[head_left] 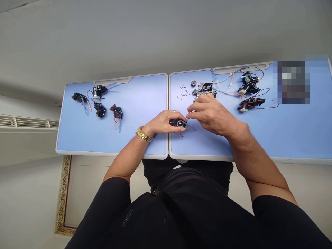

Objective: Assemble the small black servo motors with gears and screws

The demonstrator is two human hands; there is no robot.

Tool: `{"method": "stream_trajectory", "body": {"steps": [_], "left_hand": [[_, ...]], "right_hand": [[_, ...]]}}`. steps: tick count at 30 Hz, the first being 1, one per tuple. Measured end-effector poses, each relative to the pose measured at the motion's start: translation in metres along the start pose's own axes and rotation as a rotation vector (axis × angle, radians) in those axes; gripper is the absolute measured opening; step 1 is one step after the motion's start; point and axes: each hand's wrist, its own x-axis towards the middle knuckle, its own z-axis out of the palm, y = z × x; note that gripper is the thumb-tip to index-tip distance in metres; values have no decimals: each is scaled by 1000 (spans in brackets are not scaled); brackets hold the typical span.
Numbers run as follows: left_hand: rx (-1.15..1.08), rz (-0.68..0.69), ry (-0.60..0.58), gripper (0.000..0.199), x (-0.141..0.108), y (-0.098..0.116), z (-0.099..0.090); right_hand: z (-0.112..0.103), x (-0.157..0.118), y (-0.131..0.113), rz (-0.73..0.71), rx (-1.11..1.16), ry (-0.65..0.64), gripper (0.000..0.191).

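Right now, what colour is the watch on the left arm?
The watch is gold; the head view shows it.

a black short-sleeved top [202, 211] fills the bottom middle of the frame, its cloth matt and softly creased. the left sleeve [111, 197], lower left of centre, and the right sleeve [275, 211], lower right, are wide and plain black – short, with simple hems. small pale markings [127, 218] slant across the cloth at lower left, and a dotted column [165, 219] runs down the lower middle – too small to read. near the centre, a gold-coloured watch [144, 134] with a linked band and a slim ring [174, 111] adorn the left hand [163, 121] and its wrist.
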Motion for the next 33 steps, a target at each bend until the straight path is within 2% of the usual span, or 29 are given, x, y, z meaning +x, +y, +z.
{"method": "stream_trajectory", "body": {"steps": [8, 12, 16, 21, 25, 30, 33], "left_hand": [[-68, -54, -66, 24, -1, 10, 3], [-88, -78, -26, 22, -1, 12, 10], [-229, -139, -4, 23, -2, 11, 16], [-272, -81, 62, 19, -2, 8, 17], [-209, -53, 77, 20, 0, 7, 14], [-180, -14, 119, 31, 2, 1, 9], [-160, 12, 164, 37, 1, -5, 6]], "right_hand": [[11, 5, 1, -81, 136, 67, 37], [19, 8, 4, -24, 239, 120, 33], [28, 8, 7, 46, 364, 183, 32], [37, 7, 9, 109, 487, 225, 30], [42, 9, 9, 108, 465, 257, 30], [39, 7, 14, 48, 248, 371, 35], [33, 4, 18, 102, 174, 392, 34]]}}
